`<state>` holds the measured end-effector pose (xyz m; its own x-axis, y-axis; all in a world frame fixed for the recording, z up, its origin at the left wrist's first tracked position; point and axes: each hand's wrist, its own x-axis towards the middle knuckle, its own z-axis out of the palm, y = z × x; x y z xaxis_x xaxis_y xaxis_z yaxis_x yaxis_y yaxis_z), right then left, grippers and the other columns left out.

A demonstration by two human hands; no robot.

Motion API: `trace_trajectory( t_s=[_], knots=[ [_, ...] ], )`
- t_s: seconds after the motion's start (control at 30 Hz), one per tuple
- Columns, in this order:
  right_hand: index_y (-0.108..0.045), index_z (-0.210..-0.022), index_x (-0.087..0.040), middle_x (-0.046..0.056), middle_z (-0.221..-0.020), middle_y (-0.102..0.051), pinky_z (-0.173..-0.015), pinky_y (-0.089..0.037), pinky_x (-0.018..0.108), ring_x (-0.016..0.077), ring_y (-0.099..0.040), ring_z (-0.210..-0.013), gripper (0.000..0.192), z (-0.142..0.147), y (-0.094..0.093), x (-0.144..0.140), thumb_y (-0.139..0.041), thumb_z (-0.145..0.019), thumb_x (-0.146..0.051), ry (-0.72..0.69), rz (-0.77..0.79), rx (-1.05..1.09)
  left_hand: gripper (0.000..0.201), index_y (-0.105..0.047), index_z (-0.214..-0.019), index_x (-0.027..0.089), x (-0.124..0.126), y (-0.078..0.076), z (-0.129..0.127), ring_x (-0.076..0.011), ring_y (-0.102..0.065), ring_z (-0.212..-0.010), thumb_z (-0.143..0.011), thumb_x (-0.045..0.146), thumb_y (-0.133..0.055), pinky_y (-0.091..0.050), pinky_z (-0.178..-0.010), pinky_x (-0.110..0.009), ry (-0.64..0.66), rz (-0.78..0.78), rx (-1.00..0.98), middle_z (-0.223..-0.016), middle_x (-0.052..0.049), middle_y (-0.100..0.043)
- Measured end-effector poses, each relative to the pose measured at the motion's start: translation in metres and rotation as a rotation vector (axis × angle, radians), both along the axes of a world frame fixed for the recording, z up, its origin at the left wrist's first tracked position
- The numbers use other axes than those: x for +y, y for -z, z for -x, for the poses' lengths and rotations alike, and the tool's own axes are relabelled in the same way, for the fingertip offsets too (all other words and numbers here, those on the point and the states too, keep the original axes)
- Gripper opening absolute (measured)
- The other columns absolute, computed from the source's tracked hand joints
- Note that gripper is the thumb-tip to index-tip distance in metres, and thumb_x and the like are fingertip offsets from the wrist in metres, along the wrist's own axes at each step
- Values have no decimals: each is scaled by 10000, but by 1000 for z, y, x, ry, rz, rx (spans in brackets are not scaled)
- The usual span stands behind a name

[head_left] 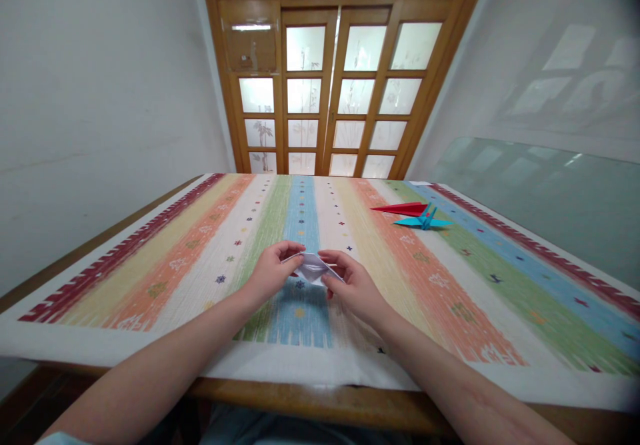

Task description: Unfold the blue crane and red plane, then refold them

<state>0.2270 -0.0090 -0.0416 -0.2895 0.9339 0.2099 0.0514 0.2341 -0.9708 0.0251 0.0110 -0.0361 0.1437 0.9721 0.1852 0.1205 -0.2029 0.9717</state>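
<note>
Both hands, left (273,273) and right (353,285), pinch a white paper (314,268) just above the table's (350,402) near edge, seemingly steadying a fold; two cranes (417,214) sit far right.

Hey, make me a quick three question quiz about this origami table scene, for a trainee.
1. True or false: both hands grip the white folded paper.
2. Which finished paper figure lies farther from the person: A red, or B blue?
3. Fill in: the striped cloth covers a ____ table.

Key
1. True: left hand and right hand pinch it from either side.
2. A.
3. Wooden.
</note>
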Motion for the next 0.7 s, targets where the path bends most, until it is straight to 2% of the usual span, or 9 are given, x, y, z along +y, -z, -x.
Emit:
trace_trajectory(
  t_s=[0.1, 0.27, 0.33, 0.47, 0.7],
  knots=[
    [-629, -1180, -242, 80, -1137, -667, -488, -522, 249, 148, -643, -701, 368, 1, 1, 1, -604, -814, -212, 9, 26, -2, 259, -732, -1066, 161, 0, 1, 1, -206, -689, -863, -874, 302, -633, -553, -677, -296, 6, -21, 79, -1093, -116, -734],
    [-625, -1174, -232, 87, -1173, -678, -466, -506, 259, 106, -580, -553, 429, 2, 0, 2, -504, -771, -149, 25, 90, -11, 270, -755, -1063, 165, -3, 1, -1, -222, -691, -861, -896, 284, -579, -547, -670, -300, -2, -29, 172, -1038, -114, -749],
    [-632, -1162, -231, 72, -1111, -697, -461, -478, 249, 97, -551, -524, 434, 2, 0, 3, -490, -762, -142, 42, 103, -19, 267, -751, -1064, 166, -4, 1, -2, -222, -689, -871, -899, 276, -572, -546, -678, -296, 9, -36, 185, -1032, -111, -748],
    [-659, -1115, -219, 35, -911, -688, -483, -444, 238, 112, -545, -561, 324, 2, 0, 4, -519, -823, -202, 55, 91, -26, 280, -730, -1117, 175, -5, 0, -2, -216, -682, -909, -907, 283, -581, -544, -707, -282, 72, -56, 201, -1076, -106, -736],
    [-615, -1205, -229, 68, -1068, -671, -548, -484, 267, 133, -591, -660, 377, 0, -3, 4, -630, -862, -384, 30, 147, 49, 365, -701, -1151, 162, -6, 0, -3, -200, -666, -842, -925, 426, -589, -539, -578, -246, 109, -24, 165, -1103, -123, -705]
  ],
)
